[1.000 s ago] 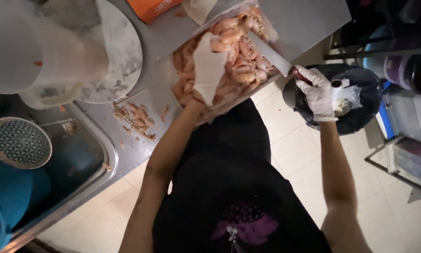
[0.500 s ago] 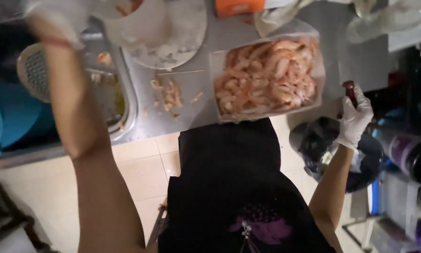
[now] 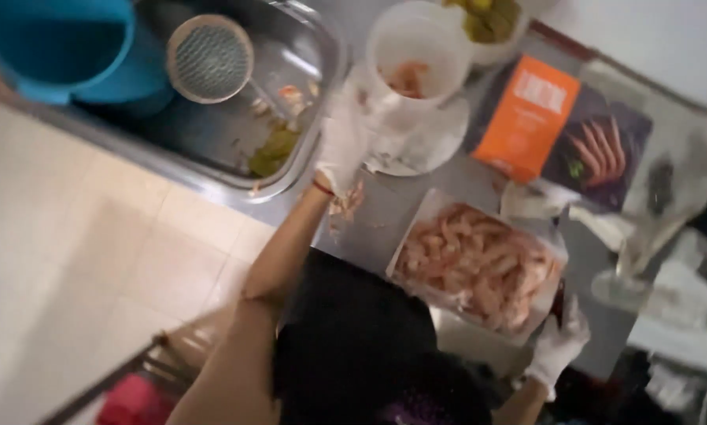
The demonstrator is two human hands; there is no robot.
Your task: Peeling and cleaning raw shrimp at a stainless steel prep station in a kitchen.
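A white tray (image 3: 411, 236) heaped with pink raw shrimp (image 3: 479, 267) lies on the steel counter in front of me. My right hand (image 3: 556, 350), in a white glove, is at the tray's right corner, closed round a dark knife handle (image 3: 559, 305); the blade runs up along the tray's edge. My gloved left hand (image 3: 341, 142) reaches to the left side of a tall white tub (image 3: 416, 59) with a few shrimp pieces inside. The tub stands on a white plate (image 3: 428, 149). Blur hides the left fingers.
A steel sink (image 3: 212, 134) at the left holds a round mesh strainer (image 3: 210, 59), green scraps and a blue bucket (image 3: 62, 43). Shrimp shells (image 3: 345, 203) lie on the counter. An orange and dark box (image 3: 558, 130) and a clear bag (image 3: 668, 189) lie beyond the tray.
The view has swung round. My left arm has come from the far left by the strainer to the white tub's side. My right hand stays at the tray's right corner.
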